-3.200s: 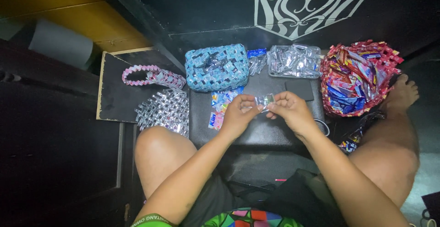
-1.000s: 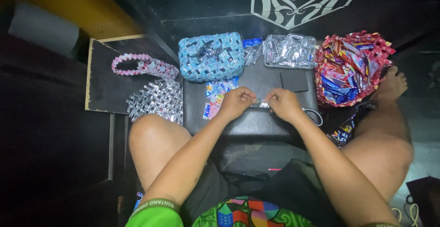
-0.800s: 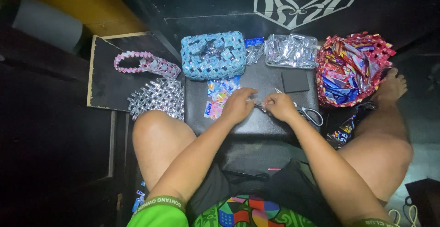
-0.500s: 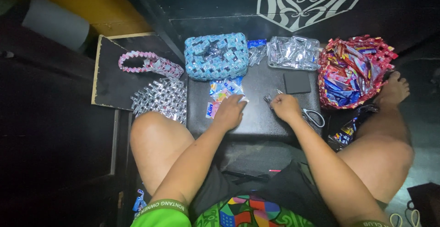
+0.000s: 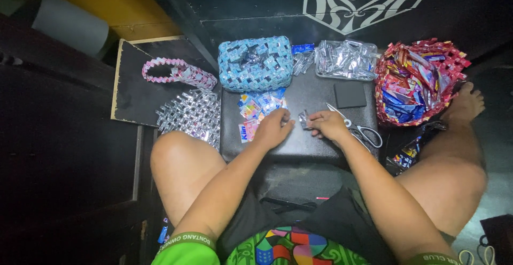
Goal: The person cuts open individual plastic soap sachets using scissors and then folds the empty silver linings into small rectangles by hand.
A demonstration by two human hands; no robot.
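Note:
I sit with a black padded stool (image 5: 310,147) between my knees. My right hand (image 5: 327,125) pinches a small folded silver foil piece (image 5: 304,119) against the stool top. My left hand (image 5: 273,128) rests palm down on the stool, its fingers on the edge of a small pile of blue and pink wrappers (image 5: 257,110). It grips nothing that I can see. A pair of scissors (image 5: 359,130) lies just right of my right hand.
A blue woven wrapper bag (image 5: 255,64) and a clear pack of silver strips (image 5: 346,59) stand at the stool's far edge. A red woven basket of wrappers (image 5: 418,81) sits right. A silver woven panel (image 5: 191,116) and pink woven loop (image 5: 176,73) lie left on a black board.
My hands have come down from working a foil piece together above the stool. The left hand moved onto the wrapper pile while the right keeps the foil piece.

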